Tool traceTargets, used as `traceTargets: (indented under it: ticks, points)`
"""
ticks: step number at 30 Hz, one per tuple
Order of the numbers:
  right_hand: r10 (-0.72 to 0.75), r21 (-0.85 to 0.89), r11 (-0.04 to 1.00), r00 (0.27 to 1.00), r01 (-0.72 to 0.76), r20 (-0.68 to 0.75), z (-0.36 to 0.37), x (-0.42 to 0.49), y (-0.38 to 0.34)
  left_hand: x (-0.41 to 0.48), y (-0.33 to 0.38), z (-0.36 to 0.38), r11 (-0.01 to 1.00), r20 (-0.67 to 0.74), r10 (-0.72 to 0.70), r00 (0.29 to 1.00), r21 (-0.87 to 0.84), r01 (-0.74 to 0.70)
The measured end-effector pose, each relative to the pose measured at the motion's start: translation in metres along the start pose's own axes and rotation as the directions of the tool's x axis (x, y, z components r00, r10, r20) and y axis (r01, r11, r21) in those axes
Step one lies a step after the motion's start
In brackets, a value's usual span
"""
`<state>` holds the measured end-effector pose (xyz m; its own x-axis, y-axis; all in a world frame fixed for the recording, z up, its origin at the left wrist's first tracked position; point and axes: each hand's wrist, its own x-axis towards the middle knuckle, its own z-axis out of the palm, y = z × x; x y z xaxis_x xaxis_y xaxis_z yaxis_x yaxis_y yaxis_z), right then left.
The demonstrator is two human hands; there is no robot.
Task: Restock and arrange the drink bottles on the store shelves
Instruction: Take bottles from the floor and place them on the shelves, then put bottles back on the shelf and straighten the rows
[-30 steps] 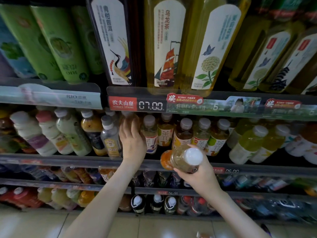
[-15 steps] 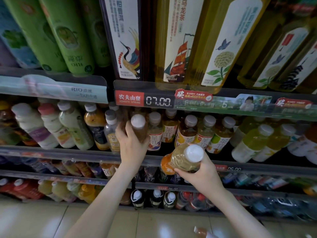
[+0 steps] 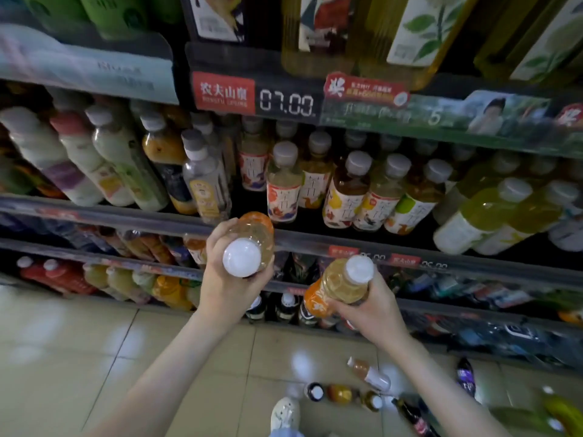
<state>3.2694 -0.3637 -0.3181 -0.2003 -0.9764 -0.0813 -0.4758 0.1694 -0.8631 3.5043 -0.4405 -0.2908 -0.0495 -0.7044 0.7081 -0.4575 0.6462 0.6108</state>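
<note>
Bottles fill both hands at the drinks shelves: left-hand grip [image 3: 235, 280] wraps a white-capped bottle [image 3: 252, 242] in front of the middle shelf edge [image 3: 94, 212]; right-hand grip [image 3: 373, 309] clasps an orange-labelled bottle [image 3: 339, 283] near it, lower. Loose bottles [image 3: 369, 373] lie on the tiled floor [image 3: 94, 357].

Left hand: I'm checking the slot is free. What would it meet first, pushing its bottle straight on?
The held bottle heads into a free gap; first in line, probably, is the tea bottle set farther back, though depth is unclear.
</note>
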Motion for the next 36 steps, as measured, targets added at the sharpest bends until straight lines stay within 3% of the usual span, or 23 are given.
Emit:
traceTargets:
  ticks: [2,4,7,13,15,24,29,32,36]
  points:
    - [0.019,0.004,1.000,0.999,-0.019,0.026,0.007,-0.006,0.024,-0.024,0.010,0.003,0.995,0.020,-0.091,0.996,0.033,0.091]
    - [0.056,0.007,0.998,0.997,-0.056,0.052,0.016,-0.011,0.051,-0.056,0.018,0.009,0.953,0.066,-0.296,0.953,0.086,0.290]
    - [0.133,-0.005,0.991,0.988,-0.133,0.081,0.038,-0.015,0.101,-0.108,0.013,0.023,0.770,0.167,-0.638,0.752,0.140,0.622]
    - [0.232,-0.110,0.970,0.964,-0.219,0.132,0.104,-0.017,0.207,-0.232,-0.073,0.067,0.643,0.386,-0.761,0.522,0.337,0.688]
    - [0.233,-0.132,0.968,0.962,-0.215,0.139,0.132,-0.014,0.254,-0.277,-0.107,0.090,0.641,0.430,-0.760,0.488,0.371,0.672]
    - [0.208,-0.190,0.969,0.935,-0.157,0.287,0.289,0.019,0.466,-0.468,-0.280,0.189,0.749,0.548,-0.655,0.520,0.382,0.541]
    - [0.174,-0.164,0.980,0.890,-0.114,0.422,0.349,0.041,0.563,-0.553,-0.363,0.239,0.837,0.581,-0.543,0.606,0.319,0.445]
    - [0.097,-0.206,0.979,0.879,0.001,0.467,0.369,0.051,0.604,-0.589,-0.392,0.259,0.838,0.567,-0.537,0.625,0.274,0.472]
    - [0.049,-0.193,0.980,0.877,0.051,0.478,0.372,0.055,0.623,-0.605,-0.405,0.268,0.846,0.530,-0.518,0.672,0.197,0.496]
